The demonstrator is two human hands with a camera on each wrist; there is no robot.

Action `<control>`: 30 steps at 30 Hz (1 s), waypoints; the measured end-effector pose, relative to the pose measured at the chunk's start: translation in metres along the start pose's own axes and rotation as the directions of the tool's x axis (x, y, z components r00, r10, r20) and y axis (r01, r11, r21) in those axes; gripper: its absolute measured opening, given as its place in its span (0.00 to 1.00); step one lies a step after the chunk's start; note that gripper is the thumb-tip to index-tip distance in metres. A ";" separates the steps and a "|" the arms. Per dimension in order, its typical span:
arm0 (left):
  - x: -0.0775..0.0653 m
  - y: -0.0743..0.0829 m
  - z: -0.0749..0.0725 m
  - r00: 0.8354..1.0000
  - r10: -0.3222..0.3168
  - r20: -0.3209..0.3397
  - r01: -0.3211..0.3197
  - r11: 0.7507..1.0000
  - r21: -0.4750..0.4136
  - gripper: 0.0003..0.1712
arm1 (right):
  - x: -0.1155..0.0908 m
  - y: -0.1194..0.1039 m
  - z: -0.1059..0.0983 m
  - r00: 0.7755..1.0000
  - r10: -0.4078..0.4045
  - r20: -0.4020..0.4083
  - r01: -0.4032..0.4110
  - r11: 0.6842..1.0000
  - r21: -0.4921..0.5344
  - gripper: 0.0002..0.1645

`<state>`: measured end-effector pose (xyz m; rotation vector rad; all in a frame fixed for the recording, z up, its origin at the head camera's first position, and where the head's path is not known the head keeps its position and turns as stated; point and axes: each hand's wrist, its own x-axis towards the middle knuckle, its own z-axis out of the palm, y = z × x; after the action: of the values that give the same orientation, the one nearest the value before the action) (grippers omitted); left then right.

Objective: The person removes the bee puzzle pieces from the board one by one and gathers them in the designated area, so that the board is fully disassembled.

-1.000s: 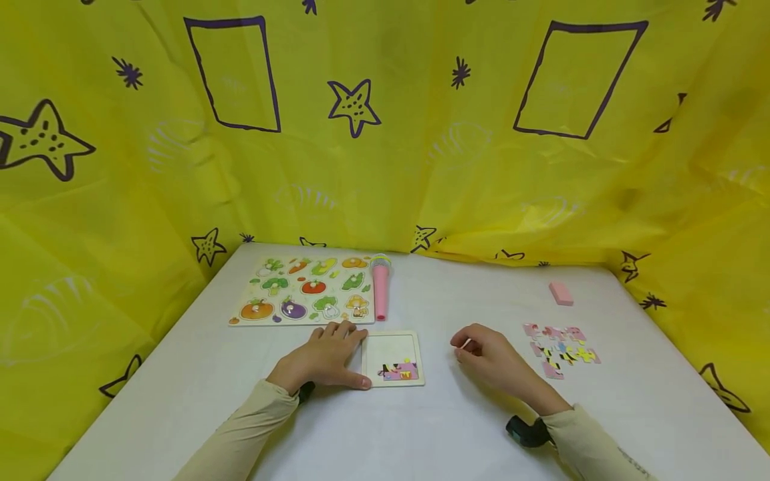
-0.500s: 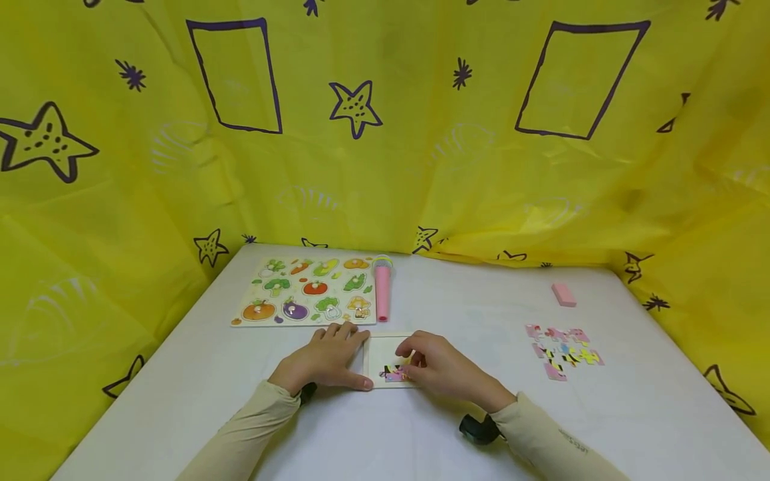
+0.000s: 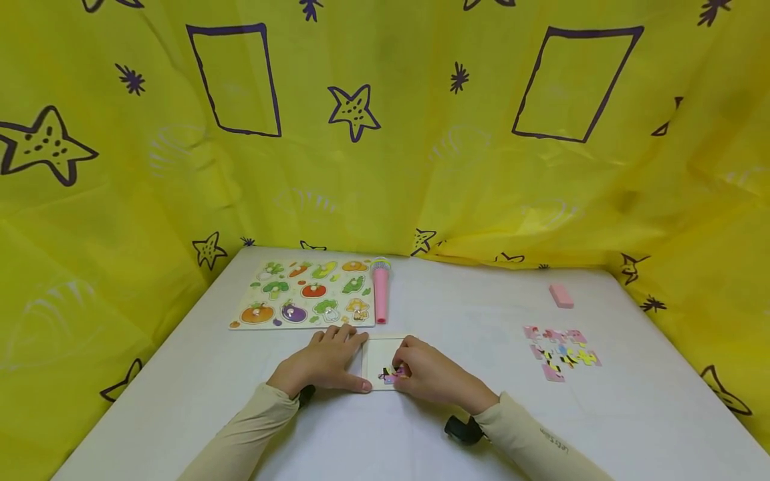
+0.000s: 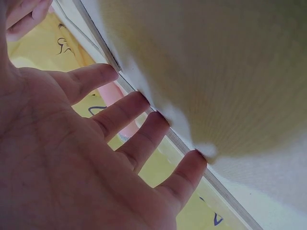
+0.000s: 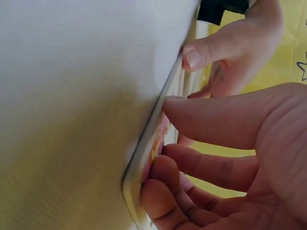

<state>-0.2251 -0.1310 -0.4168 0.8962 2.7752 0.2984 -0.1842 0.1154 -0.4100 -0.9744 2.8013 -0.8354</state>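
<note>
A small square puzzle tray [image 3: 379, 351] with a pale rim lies mid-table. Pink, black and yellow jigsaw pieces [image 3: 388, 378] sit along its lower part. My left hand [image 3: 325, 361] is spread flat at the tray's left side, thumb at the lower left corner. In the left wrist view its long fingers stretch out with tips down on the table surface. My right hand [image 3: 436, 377] covers the tray's right half. In the right wrist view its thumb [image 5: 201, 117] touches the near rim and bent fingertips rest on the pieces; I cannot tell whether they pinch one.
To the right lie several loose jigsaw pieces [image 3: 568, 356] in a cluster, with a pink block [image 3: 561, 296] behind them. A vegetable peg puzzle board [image 3: 310, 308] and a pink toy microphone [image 3: 381, 294] lie behind my left hand. A yellow curtain [image 3: 385, 187] surrounds the white table.
My right hand has come left from beside the tray and over its right half, its fingers reaching down to the pieces. My left hand stays in place.
</note>
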 end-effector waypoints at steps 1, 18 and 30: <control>0.000 0.000 0.000 1.000 0.000 0.000 0.000 1.000 0.001 0.58 | 0.000 0.000 0.000 1.000 0.005 0.002 -0.005 1.000 0.001 0.08; 0.001 0.002 0.001 1.000 -0.013 -0.007 0.013 1.000 0.001 0.57 | 0.001 0.003 0.003 1.000 -0.015 -0.026 0.014 0.999 -0.041 0.12; 0.000 0.002 0.000 1.000 -0.005 -0.010 0.005 1.000 -0.003 0.57 | 0.000 0.000 0.001 0.999 0.009 -0.043 -0.007 0.998 0.062 0.14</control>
<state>-0.2240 -0.1290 -0.4160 0.8885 2.7845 0.3072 -0.1846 0.1151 -0.4109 -0.9464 2.7947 -0.9478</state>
